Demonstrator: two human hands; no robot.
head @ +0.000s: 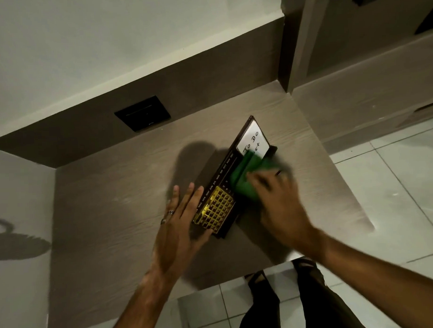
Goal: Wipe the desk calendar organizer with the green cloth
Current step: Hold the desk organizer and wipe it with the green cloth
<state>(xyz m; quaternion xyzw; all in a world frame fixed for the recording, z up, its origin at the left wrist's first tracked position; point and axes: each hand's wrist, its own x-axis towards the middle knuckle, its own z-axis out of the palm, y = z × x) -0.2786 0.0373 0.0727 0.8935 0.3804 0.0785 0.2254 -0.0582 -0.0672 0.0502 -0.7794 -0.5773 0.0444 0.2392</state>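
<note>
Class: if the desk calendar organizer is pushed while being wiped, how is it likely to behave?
The desk calendar organizer looks rigid, so it should hold its shape. It might slide on the smooth desk; the left hand braces it. The green cloth looks soft and probably bunches.

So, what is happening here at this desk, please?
A person is cleaning a desk calendar organizer that stands on a wooden desk. The right hand presses a green cloth against its front, near the middle, just below a white "To Do" note card. The hand is blurred, so it is probably mid-wipe. The left hand lies flat and open against the organizer's left side, beside the gold date grid, apparently to steady it.
</note>
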